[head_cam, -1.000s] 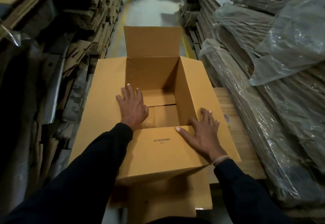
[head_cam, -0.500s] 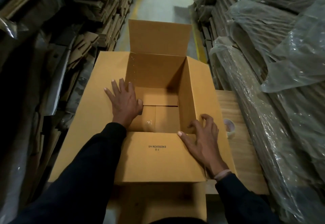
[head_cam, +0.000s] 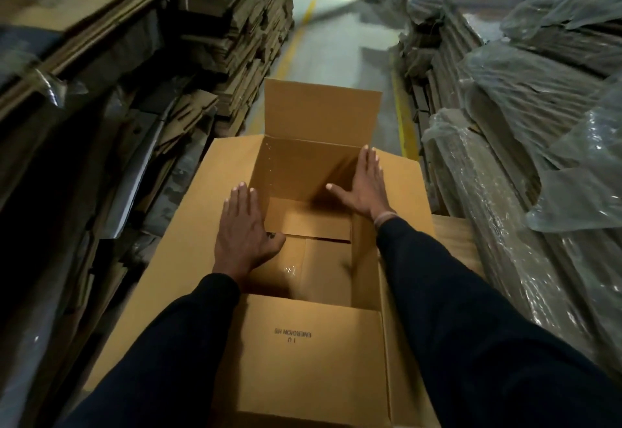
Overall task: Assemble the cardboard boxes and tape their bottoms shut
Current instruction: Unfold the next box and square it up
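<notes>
A brown cardboard box (head_cam: 313,357) stands upright in front of me with its top open and all top flaps spread outward. Its bottom flaps are folded in, and a shiny strip of tape (head_cam: 289,269) shows on the inside floor. My left hand (head_cam: 244,232) lies flat on the left flap at the box's rim, thumb over the edge. My right hand (head_cam: 365,185) lies flat with straight fingers on the right flap near the far right corner. The far flap (head_cam: 321,114) stands up.
Stacks of flattened cardboard (head_cam: 232,24) line the left side. Plastic-wrapped bundles (head_cam: 525,118) fill the right. A wooden surface (head_cam: 454,236) shows under the box at right. A concrete aisle (head_cam: 340,47) with yellow lines runs ahead.
My right hand left the near flap and moved forward onto the right flap by the far corner. My left hand stayed on the left flap. The view tilted up and closer.
</notes>
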{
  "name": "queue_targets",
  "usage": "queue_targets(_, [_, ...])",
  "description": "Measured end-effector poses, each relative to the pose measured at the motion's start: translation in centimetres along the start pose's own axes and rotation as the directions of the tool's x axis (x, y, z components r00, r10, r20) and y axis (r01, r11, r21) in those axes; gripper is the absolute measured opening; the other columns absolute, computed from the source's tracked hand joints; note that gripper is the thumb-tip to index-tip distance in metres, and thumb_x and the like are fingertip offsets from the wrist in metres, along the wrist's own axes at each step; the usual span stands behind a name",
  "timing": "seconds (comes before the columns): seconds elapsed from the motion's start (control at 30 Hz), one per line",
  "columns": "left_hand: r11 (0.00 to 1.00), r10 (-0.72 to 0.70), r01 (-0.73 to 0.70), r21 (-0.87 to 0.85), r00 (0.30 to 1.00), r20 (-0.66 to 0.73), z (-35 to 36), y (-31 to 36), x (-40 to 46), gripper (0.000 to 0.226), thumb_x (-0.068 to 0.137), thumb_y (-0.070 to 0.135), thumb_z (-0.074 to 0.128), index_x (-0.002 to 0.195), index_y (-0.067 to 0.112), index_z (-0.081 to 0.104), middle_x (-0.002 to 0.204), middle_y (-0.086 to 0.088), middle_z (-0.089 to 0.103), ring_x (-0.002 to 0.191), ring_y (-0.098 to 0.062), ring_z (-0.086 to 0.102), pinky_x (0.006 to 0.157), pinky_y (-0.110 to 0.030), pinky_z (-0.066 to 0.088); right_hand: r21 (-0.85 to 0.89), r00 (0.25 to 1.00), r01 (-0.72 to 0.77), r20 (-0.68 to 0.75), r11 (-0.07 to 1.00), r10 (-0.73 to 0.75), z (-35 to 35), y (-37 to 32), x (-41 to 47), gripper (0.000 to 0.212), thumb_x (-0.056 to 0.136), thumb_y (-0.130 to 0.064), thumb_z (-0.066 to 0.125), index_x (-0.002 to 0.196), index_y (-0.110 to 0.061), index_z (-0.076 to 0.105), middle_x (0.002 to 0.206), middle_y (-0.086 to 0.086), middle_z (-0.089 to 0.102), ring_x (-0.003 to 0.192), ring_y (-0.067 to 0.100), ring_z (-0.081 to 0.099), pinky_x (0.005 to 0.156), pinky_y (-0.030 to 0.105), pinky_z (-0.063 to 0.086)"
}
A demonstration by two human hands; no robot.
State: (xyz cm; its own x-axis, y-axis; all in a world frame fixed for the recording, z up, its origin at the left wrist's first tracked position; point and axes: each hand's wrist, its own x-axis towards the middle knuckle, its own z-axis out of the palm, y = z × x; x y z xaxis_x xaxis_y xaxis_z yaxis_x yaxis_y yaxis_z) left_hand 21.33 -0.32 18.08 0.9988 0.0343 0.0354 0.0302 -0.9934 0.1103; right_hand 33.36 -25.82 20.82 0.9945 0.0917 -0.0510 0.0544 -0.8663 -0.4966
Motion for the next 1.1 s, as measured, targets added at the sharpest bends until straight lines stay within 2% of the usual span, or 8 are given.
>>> queue_targets(0.2, [1.000,-0.003,0.003,-0.030,1.000,0.014,0.2,-0.2,0.3,0.122,0.078,0.083,0.020,0.165,0.000,0.001,0.174,-0.022,-0.008,0.162,-0.034,-0.005,0.131,-0.046,0.003,0.333,0.994,-0.085,-0.035,0.939,0.103,-1.8,0.9,5.4,0.143,0.083,-0.039,0.089,0.163,-0.013,-0.027,0.176,0.012,-0.018,0.163,0.032,-0.007,0.133,0.049,0.005])
queue_targets(0.33, [0.999,-0.006,0.007,-0.035,1.000,0.023,0.2,-0.3,0.4,0.126,0.071,0.083,0.012,0.165,0.001,-0.002,0.174,-0.020,-0.011,0.162,-0.032,-0.008,0.132,-0.045,0.002,0.553,0.988,-0.110,-0.027,0.826,0.150,-2.2,1.9,7.2,0.144,0.074,-0.036,0.095,0.166,-0.032,-0.015,0.178,0.007,0.009,0.162,0.032,0.015,0.130,0.055,0.022])
queue_targets(0.4, [0.999,-0.012,0.013,-0.052,1.000,0.025,0.2,-0.4,0.5,0.127,0.070,0.084,0.012,0.165,0.001,-0.005,0.174,-0.019,-0.012,0.162,-0.031,-0.009,0.132,-0.044,0.002,0.619,0.990,-0.080,-0.045,0.781,0.137,-2.0,2.2,6.9,0.126,0.067,-0.041,0.093,0.164,-0.040,0.013,0.169,0.004,0.035,0.153,0.029,0.039,0.122,0.054,0.039])
queue_targets(0.5, [0.993,-0.023,0.025,-0.115,1.000,0.019,0.1,-0.5,0.5,0.129,0.069,0.084,0.016,0.165,0.002,-0.010,0.174,-0.018,-0.012,0.162,-0.030,-0.009,0.132,-0.044,0.002,0.652,0.990,0.007,-0.110,0.758,0.086,-2.0,2.4,4.7,0.066,0.086,-0.014,0.080,0.139,-0.029,0.044,0.134,-0.005,0.061,0.125,0.021,0.062,0.106,0.044,0.056])
queue_targets(0.63, [0.989,-0.011,0.012,-0.150,1.000,0.010,0.2,-0.6,0.3,0.126,0.075,0.081,0.025,0.164,0.000,-0.013,0.174,-0.020,-0.011,0.162,-0.031,-0.008,0.132,-0.042,0.000,0.218,0.992,0.091,-0.111,0.972,-0.068,-1.3,4.4,3.3,0.070,0.085,0.007,0.066,0.149,-0.016,0.051,0.156,0.011,0.048,0.149,0.035,0.042,0.125,0.042,0.034])
queue_targets(0.73, [0.991,0.001,-0.001,-0.131,1.000,0.006,0.2,-0.4,0.3,0.118,0.090,0.068,0.051,0.164,0.001,-0.012,0.174,-0.020,-0.010,0.162,-0.032,-0.007,0.132,-0.043,0.002,-0.141,0.990,0.135,0.066,0.981,-0.127,-0.6,4.6,2.1,0.099,0.092,-0.020,0.076,0.170,-0.018,0.015,0.178,0.009,0.000,0.163,0.037,-0.006,0.132,0.048,-0.002])
queue_targets(0.87, [0.988,0.007,-0.003,-0.153,1.000,0.025,-0.1,-0.5,0.3,0.119,0.091,0.063,0.061,0.164,0.001,-0.010,0.174,-0.020,-0.010,0.162,-0.033,-0.008,0.132,-0.045,0.002,-0.425,0.973,0.105,0.230,0.899,-0.005,-0.5,3.4,-0.2,0.135,0.083,-0.057,0.083,0.167,-0.029,-0.019,0.172,0.003,-0.031,0.156,0.050,-0.022,0.128,0.059,-0.001])
queue_targets(1.1, [0.979,0.092,-0.063,-0.196,0.986,0.141,-2.0,-1.5,0.2,0.115,0.095,0.056,0.065,0.165,0.005,-0.010,0.172,-0.018,-0.020,0.160,-0.032,-0.018,0.128,-0.043,-0.008,-0.488,0.967,0.013,0.229,0.873,0.114,0.0,1.3,-3.5,0.136,0.081,-0.060,0.083,0.167,-0.028,-0.017,0.174,0.005,-0.028,0.156,0.055,-0.018,0.128,0.064,0.004])
